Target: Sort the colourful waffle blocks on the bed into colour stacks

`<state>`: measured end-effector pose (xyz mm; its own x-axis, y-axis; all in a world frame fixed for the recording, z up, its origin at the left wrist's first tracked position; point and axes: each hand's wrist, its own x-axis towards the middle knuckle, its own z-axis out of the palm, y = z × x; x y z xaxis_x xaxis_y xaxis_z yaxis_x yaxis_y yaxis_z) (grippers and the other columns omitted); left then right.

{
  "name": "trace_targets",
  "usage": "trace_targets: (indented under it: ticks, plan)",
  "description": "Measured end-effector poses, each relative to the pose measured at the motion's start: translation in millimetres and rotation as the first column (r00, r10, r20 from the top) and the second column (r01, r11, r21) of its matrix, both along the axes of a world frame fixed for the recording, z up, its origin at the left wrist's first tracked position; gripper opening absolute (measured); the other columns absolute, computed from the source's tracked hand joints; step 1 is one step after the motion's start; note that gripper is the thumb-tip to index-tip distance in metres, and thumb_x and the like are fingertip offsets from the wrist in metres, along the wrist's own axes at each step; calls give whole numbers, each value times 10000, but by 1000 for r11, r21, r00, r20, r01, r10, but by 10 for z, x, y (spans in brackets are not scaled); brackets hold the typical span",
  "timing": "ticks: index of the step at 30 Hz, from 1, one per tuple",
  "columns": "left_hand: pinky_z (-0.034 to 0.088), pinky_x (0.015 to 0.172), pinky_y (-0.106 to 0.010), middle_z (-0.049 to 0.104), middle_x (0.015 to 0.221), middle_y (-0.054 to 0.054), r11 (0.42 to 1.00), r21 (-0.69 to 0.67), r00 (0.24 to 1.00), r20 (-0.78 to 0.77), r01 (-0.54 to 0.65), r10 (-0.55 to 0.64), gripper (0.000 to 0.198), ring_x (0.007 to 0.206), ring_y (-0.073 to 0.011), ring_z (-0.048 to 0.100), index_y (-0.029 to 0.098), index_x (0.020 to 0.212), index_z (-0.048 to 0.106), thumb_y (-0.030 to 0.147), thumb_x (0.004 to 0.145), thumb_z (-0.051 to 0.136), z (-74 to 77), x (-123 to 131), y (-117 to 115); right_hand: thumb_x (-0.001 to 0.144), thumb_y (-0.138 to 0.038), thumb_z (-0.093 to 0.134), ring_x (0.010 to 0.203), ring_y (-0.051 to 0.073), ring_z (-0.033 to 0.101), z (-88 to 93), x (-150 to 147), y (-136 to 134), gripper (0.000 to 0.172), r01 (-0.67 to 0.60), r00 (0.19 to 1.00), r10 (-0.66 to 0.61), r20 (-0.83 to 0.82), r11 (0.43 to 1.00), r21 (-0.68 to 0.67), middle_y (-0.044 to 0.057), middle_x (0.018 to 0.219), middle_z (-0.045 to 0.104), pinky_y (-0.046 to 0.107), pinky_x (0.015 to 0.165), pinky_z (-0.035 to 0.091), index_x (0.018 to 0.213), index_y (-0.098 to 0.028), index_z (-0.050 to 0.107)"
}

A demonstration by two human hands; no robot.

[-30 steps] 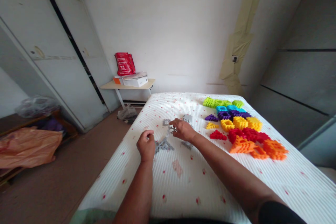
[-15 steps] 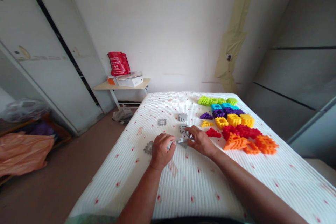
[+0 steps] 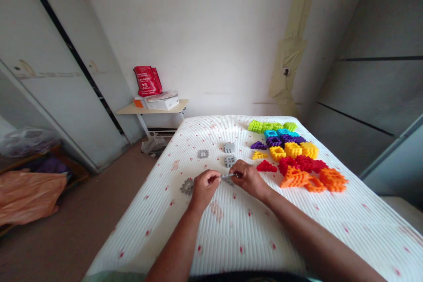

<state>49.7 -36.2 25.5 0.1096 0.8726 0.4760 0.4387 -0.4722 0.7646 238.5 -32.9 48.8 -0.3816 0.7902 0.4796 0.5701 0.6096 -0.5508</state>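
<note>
Between my two hands is a grey building piece [image 3: 227, 176], seen nearly edge-on. My left hand [image 3: 205, 187] pinches its left end with thumb and fingertips. My right hand [image 3: 247, 178] grips its right end, hiding part of it. On the mattress just left of my left hand lies a grey toothed piece [image 3: 187, 186], partly covered by that hand. Beyond my hands are a flat grey square frame [image 3: 202, 153], a grey block stack [image 3: 229, 147] and a second grey block stack [image 3: 229, 161] close to my right fingers.
Rows of coloured interlocking blocks stand on the right of the mattress [image 3: 264, 233]: green blocks [image 3: 271, 127], purple blocks [image 3: 280, 141], yellow blocks [image 3: 292, 150], red blocks [image 3: 303, 164] and orange blocks [image 3: 333, 179]. A side table [image 3: 128, 109] with a red bag [image 3: 147, 81] stands at the back left.
My hands have closed on the grey piece, which is now lifted and turned edge-on between them. Before, my fingers were looser and the grey piece lay under my right hand.
</note>
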Motion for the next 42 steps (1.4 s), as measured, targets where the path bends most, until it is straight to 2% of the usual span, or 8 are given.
trace_targets:
  ticks: [3,10,16,23,29,34,42]
  plan:
    - [472,617,-240,659,675,-19,1000,3,1000,3,7,-7,118,616,-129,580,168,751,654,196,711,546,-15,8,8,737,-46,545,741,128,558,6,39,-19,152,-41,999,41,10,998,38,17,763,569,216,653,429,781,-186,588]
    - [471,666,-259,673,727,-29,998,55,995,-97,-12,17,139,658,-136,592,186,758,659,136,718,535,-75,48,71,813,-78,474,832,141,578,-60,152,-37,172,-133,979,116,165,986,96,58,879,595,228,714,450,855,-185,602]
    - [459,739,-299,678,750,-40,995,97,974,-225,-1,23,210,743,-163,608,202,736,665,55,708,518,-127,108,121,886,-132,397,813,140,581,-125,158,-31,232,-73,941,26,338,989,128,67,847,610,231,715,446,806,-170,612]
    - [459,739,-323,679,775,-66,996,87,942,-329,-32,59,225,769,-188,605,179,770,664,20,703,520,-184,105,153,899,-142,397,672,129,536,-163,99,-50,240,-72,850,-47,525,976,203,52,770,588,228,614,400,760,-156,592]
    - [449,750,-307,679,788,-56,997,71,921,-386,-33,58,206,783,-176,595,178,788,664,34,726,530,-200,109,157,914,-163,407,660,116,509,-226,82,-40,225,-92,830,-53,555,969,230,40,771,571,229,611,378,778,-155,586]
    - [440,775,-285,677,794,-29,998,56,908,-416,-22,43,216,802,-157,588,188,788,663,28,728,532,-204,109,161,923,-171,394,662,113,510,-209,67,-49,242,-99,799,-72,597,963,249,33,767,571,229,613,385,779,-156,588]
    - [438,795,-287,678,851,-38,999,43,891,-452,-11,29,238,840,-160,580,187,850,670,31,733,536,-196,113,153,909,-179,429,684,130,530,-241,58,-41,193,-113,813,-44,580,966,232,37,788,591,251,654,421,820,-152,599]
